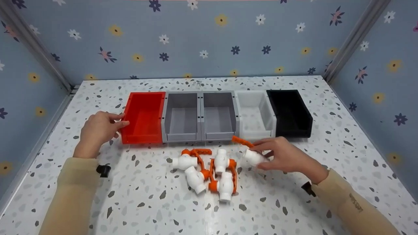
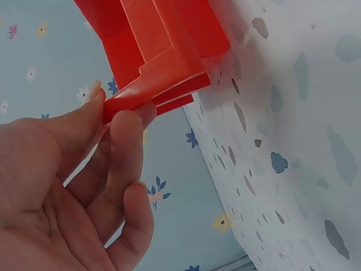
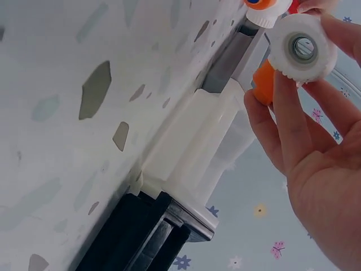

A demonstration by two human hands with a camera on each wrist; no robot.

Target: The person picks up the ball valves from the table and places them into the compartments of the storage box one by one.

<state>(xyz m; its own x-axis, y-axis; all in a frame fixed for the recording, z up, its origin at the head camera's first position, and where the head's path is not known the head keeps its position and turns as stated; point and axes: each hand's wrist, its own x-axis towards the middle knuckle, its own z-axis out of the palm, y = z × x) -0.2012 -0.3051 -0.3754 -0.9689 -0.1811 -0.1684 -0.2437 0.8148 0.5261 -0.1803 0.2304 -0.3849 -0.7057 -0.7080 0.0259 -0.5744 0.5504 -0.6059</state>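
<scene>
My left hand pinches the left rim of the red bin between thumb and fingers; the left wrist view shows the grip on the red plastic edge. In my right hand is a white ball valve with an orange handle, gripped by thumb and fingers in front of the white bin. The right wrist view looks into the valve's round threaded end. Several more white valves with orange handles lie bunched together left of my right hand.
Two grey bins stand between the red and white ones, joined in one row. A black bin closes the row at the right. Flower-patterned walls border the speckled tabletop at the back and sides.
</scene>
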